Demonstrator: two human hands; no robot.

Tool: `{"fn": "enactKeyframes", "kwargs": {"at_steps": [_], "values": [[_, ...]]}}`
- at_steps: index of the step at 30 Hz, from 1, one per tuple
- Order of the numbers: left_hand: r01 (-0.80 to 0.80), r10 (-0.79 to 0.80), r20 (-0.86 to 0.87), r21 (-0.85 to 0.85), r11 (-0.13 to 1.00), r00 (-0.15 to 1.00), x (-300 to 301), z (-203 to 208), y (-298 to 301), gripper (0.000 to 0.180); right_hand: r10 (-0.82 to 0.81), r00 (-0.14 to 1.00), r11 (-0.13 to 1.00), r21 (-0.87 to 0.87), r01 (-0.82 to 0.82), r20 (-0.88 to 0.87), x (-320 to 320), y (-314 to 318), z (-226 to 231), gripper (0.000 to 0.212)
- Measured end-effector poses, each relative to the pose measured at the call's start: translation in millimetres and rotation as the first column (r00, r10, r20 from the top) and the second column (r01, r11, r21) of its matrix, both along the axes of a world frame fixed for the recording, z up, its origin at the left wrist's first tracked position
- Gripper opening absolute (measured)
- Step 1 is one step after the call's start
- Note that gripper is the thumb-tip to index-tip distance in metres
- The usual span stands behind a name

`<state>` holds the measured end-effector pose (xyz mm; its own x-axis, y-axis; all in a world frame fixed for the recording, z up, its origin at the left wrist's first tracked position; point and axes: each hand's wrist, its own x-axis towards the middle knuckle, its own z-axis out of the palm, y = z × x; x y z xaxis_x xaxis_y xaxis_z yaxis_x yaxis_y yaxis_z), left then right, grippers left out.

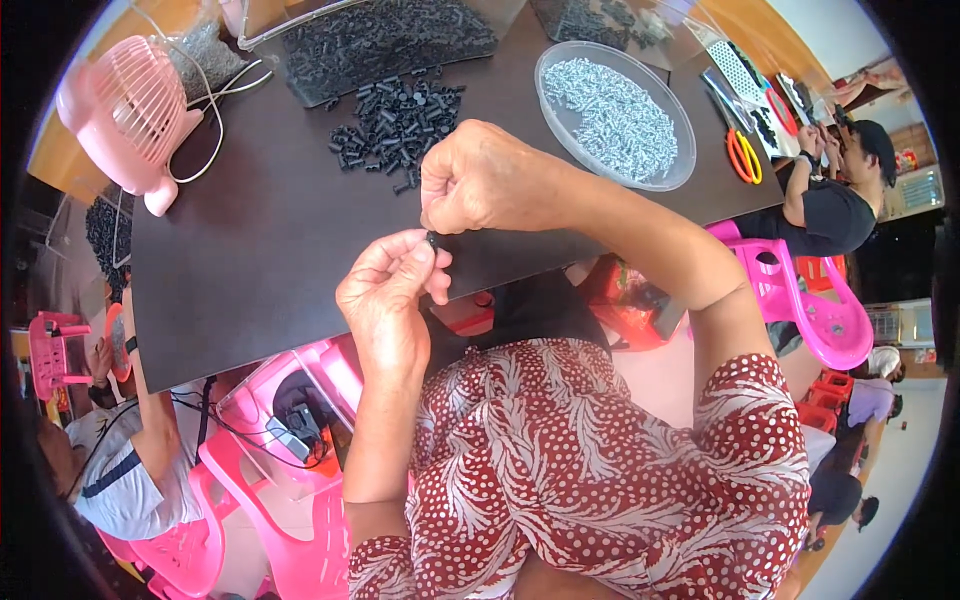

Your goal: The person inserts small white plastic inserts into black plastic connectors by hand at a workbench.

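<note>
Pink plastic desk fan (pixel 135 105) at far left on dark tabletop (pixel 260 250). Left hand (pixel 388 290) pinching small black plastic part (pixel 432 240) at fingertips, above table's near edge. Right hand (pixel 480 180) fisted, touching same part from above. Clear round tray of silver screws (pixel 615 115) at right.

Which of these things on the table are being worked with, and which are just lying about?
In use: small black part pinched between left hand and right hand; pile of black parts; bowl of silver screws.

Lying about: pink fan, orange scissors.
</note>
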<state>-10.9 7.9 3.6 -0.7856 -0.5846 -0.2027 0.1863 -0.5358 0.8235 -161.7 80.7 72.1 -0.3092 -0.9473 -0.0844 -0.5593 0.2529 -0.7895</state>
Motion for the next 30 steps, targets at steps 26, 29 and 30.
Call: {"fn": "enactKeyframes", "kwargs": {"at_steps": [26,29,30], "values": [[0.117,-0.114,-0.027,0.231,0.966,0.993,0,0,-11,0.015,0.024,0.976,0.999,0.018,-0.028,0.219,0,-2,-1,0.011],[0.145,-0.132,-0.065,0.258,0.955,0.989,0,1,-11,0.015,0.027,0.974,0.999,0.011,-0.031,0.224,-1,-1,-2,0.011],[0.154,-0.141,-0.066,0.273,0.950,0.988,-1,2,-11,0.016,0.043,0.983,0.999,-0.007,-0.043,0.179,0,-1,-2,0.010]]}}
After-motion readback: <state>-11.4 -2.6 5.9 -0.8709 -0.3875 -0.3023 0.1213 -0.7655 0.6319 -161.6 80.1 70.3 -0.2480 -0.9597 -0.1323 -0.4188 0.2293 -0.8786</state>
